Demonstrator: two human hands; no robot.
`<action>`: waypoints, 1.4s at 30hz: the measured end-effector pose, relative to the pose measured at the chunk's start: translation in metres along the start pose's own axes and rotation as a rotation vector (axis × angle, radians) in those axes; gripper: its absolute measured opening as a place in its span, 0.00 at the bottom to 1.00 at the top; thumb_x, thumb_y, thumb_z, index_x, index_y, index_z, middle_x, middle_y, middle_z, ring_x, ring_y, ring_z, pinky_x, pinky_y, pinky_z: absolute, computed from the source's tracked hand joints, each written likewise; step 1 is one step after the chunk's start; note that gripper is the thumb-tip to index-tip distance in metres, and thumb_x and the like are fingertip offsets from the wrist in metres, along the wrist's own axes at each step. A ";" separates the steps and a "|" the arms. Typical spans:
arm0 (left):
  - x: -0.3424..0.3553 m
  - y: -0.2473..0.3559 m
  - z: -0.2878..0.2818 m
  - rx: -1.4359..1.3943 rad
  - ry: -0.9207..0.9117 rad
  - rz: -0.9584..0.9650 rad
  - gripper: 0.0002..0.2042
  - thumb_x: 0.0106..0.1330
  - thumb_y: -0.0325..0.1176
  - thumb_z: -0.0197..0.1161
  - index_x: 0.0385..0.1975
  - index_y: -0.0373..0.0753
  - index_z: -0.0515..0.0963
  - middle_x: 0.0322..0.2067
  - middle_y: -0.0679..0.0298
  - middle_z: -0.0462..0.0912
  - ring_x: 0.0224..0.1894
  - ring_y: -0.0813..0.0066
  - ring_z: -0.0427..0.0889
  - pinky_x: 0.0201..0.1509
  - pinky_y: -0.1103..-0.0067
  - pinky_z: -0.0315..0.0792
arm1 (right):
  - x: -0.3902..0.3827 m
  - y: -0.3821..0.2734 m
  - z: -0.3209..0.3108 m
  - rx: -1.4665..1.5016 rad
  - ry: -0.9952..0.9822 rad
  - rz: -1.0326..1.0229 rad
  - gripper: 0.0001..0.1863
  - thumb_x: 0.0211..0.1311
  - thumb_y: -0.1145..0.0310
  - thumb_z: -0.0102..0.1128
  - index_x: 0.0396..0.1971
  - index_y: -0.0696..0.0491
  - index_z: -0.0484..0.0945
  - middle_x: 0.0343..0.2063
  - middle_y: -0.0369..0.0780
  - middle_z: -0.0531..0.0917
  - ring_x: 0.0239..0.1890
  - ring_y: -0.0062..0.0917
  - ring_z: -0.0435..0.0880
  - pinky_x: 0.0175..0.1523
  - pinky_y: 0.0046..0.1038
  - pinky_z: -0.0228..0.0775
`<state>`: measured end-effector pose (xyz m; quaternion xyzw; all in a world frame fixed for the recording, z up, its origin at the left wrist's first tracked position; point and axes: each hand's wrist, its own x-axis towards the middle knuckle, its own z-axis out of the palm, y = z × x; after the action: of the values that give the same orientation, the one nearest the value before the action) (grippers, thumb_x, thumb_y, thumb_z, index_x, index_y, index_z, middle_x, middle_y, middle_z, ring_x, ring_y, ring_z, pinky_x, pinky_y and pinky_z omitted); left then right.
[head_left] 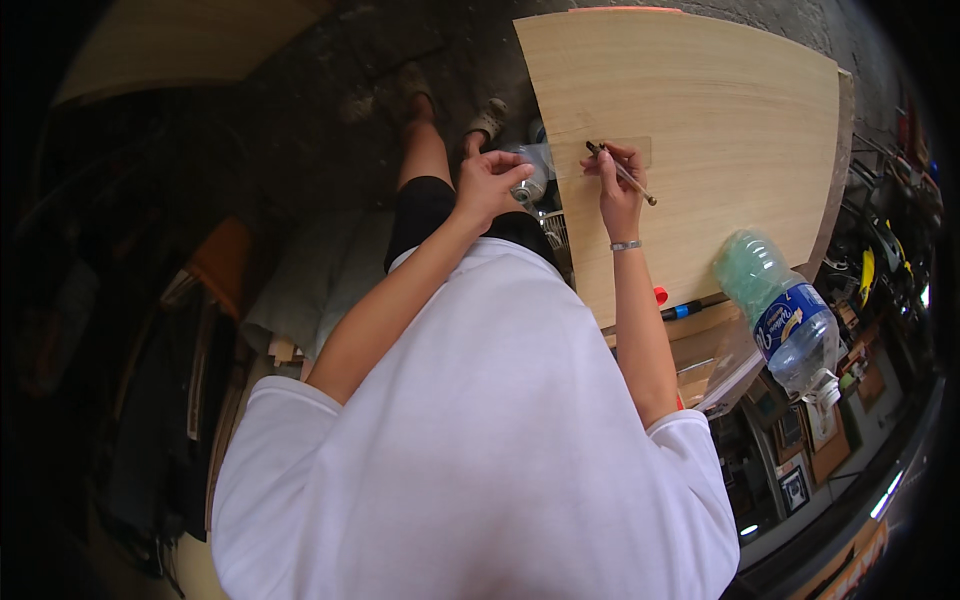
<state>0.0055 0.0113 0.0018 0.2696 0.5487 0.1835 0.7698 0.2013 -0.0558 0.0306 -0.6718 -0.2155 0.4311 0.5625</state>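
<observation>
My left hand (pixel 490 187) is just left of the board's edge, thumb and fingers pinched on a thin clear piece (pixel 540 158). Whether that piece is glass or plastic I cannot tell. Over the left part of a pale wooden board (pixel 720 110), my right hand (pixel 622 185) is closed around a slim pen-shaped tool (pixel 632 183). The tool has a dark head at its upper left and a small brass-coloured knob at the other end. A clear rectangular strip (pixel 641 149) lies flat on the board, partly covered by my right fingers.
At the board's near right corner, a large clear bottle (pixel 790 325) with a blue label lies on its side. A red cap (pixel 660 295) and a blue-black marker (pixel 682 311) lie along the near edge. Picture frames (pixel 793 487) and clutter fill the right side.
</observation>
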 end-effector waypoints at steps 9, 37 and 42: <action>-0.005 0.001 0.048 0.119 0.198 0.033 0.10 0.54 0.27 0.74 0.32 0.28 0.84 0.28 0.62 0.86 0.29 0.80 0.81 0.36 0.84 0.74 | 0.004 -0.020 0.001 -0.651 -0.196 -0.244 0.05 0.62 0.77 0.61 0.35 0.60 0.75 0.24 0.42 0.80 0.24 0.23 0.81 0.32 0.21 0.71; -0.006 -0.005 -0.002 0.172 -0.002 0.079 0.10 0.59 0.29 0.72 0.36 0.30 0.82 0.30 0.66 0.84 0.32 0.83 0.80 0.39 0.86 0.73 | 0.007 -0.002 -0.005 -0.027 -0.050 0.003 0.04 0.70 0.73 0.56 0.39 0.58 0.74 0.27 0.37 0.82 0.30 0.18 0.81 0.37 0.18 0.73; -0.002 -0.005 -0.025 0.128 -0.013 0.015 0.09 0.60 0.29 0.71 0.36 0.32 0.81 0.29 0.67 0.84 0.32 0.84 0.80 0.41 0.86 0.72 | 0.013 0.009 0.001 0.064 0.002 0.038 0.07 0.69 0.70 0.58 0.40 0.58 0.75 0.29 0.37 0.82 0.32 0.17 0.82 0.38 0.19 0.74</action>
<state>-0.0191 0.0111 -0.0063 0.3239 0.5522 0.1521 0.7530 0.2052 -0.0479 0.0174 -0.6578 -0.1882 0.4479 0.5755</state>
